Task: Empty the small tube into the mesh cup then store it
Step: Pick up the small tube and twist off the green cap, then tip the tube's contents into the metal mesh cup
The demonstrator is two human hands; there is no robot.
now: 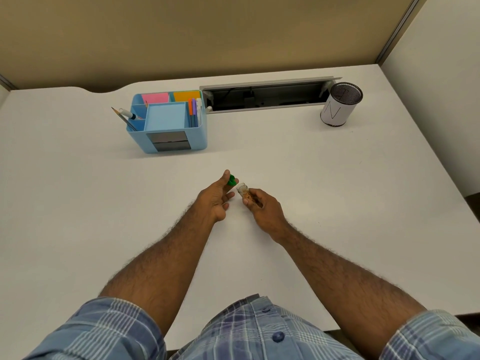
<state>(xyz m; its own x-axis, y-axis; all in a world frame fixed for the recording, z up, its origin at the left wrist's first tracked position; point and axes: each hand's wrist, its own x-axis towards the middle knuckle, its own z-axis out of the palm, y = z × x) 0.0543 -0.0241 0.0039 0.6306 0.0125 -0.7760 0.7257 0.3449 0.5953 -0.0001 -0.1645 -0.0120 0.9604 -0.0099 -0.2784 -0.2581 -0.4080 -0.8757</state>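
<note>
My right hand (262,207) grips a small clear tube (243,191) with brownish contents, its open mouth pointing up and to the left. My left hand (215,197) pinches a green cap (231,180) between thumb and forefinger, just left of the tube's mouth and apart from it. Both hands hover over the middle of the white desk (337,178). The black mesh cup (341,104), wrapped in white paper, stands upright at the far right of the desk, well away from both hands.
A light blue desk organiser (168,120) with sticky notes, pens and a pencil stands at the back left. An open cable slot (265,96) runs along the back edge between organiser and cup. Partition walls enclose the desk at back and right.
</note>
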